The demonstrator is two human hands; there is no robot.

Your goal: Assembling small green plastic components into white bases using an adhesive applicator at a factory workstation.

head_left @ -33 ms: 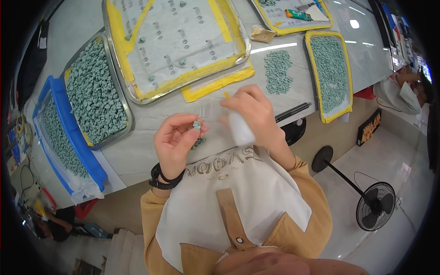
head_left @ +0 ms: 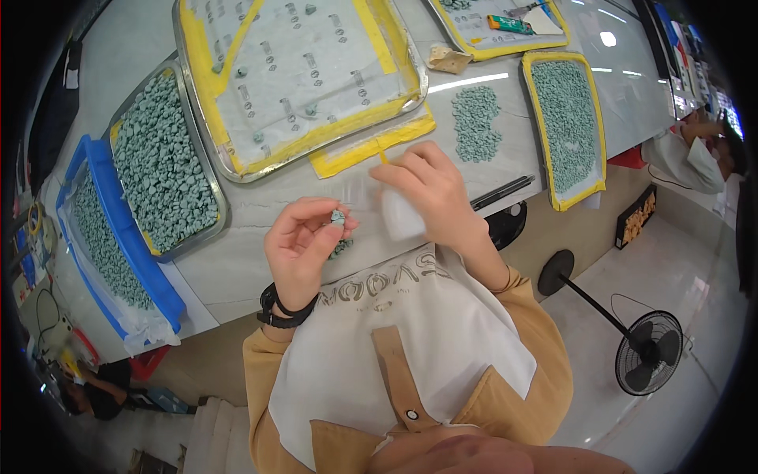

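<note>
My left hand (head_left: 298, 245), with a black band at its wrist, pinches a small pale green stone (head_left: 338, 217) between thumb and fingers. A few more green stones (head_left: 341, 249) lie on the table just below those fingertips. My right hand (head_left: 433, 193) is wrapped round a translucent white bottle (head_left: 401, 216), its thin yellow tip (head_left: 382, 150) pointing away from me. The bottle is slightly smeared and stands apart from the stone. Beyond my right hand, a flat patch of small green stones (head_left: 476, 126) lies on the grey table.
To the left are a metal tray (head_left: 224, 207) and a blue tray (head_left: 126, 205) full of stones. A large yellow-taped tray (head_left: 288, 150) lies ahead. Another taped tray (head_left: 602, 150) stands right, past dark pens (head_left: 505, 192). A black fan (head_left: 647, 351) stands on the floor.
My right hand and the bottle have shifted slightly left and away from me. The left hand stays nearly still, holding the stone.
</note>
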